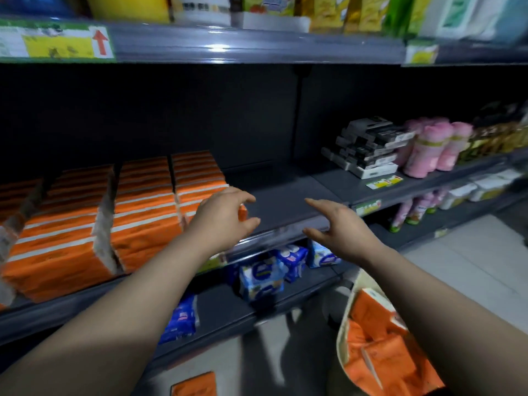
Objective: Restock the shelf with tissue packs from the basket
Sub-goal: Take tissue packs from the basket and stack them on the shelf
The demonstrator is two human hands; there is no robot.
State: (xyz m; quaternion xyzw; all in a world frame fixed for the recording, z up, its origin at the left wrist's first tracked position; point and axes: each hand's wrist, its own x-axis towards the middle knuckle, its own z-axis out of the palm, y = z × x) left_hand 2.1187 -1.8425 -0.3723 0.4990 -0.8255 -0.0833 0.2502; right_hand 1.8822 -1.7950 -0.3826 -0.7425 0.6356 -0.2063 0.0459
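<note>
- Bare forearms enter from both bottom corners of the frame and meet near the centre, ending in the left hand (223, 221) and the right hand (343, 227).
- Left hand: its grip is wide, thumb and fingers curved in a C. The corner of the front orange plastic-wrapped tissue pack (242, 212) shows between them; whether skin touches it cannot be told.
- Right hand: its grip is wide and holds nothing, thumb and forefinger spread above the front edge of the dark grey metal shelf (285, 195).
- Rows of orange tissue packs (143, 212) stand on the shelf from the left of the frame to the centre, with bare shelf just right of them.
- At the lower right, a cream-rimmed basket (343, 324) holds a loose heap of orange packs (383, 358).
- One more orange pack (194, 385) sits at the bottom edge, partly cut off.
- Blue-and-white wrapped packs (263, 278) lie on the lower shelf below the hands.
- At the right, on the same shelf level, a stack of black-and-white boxes (368, 147) stands just beside pink wrapped rolls (434, 147).
- Pale floor tiles (471, 267) show at the right.
</note>
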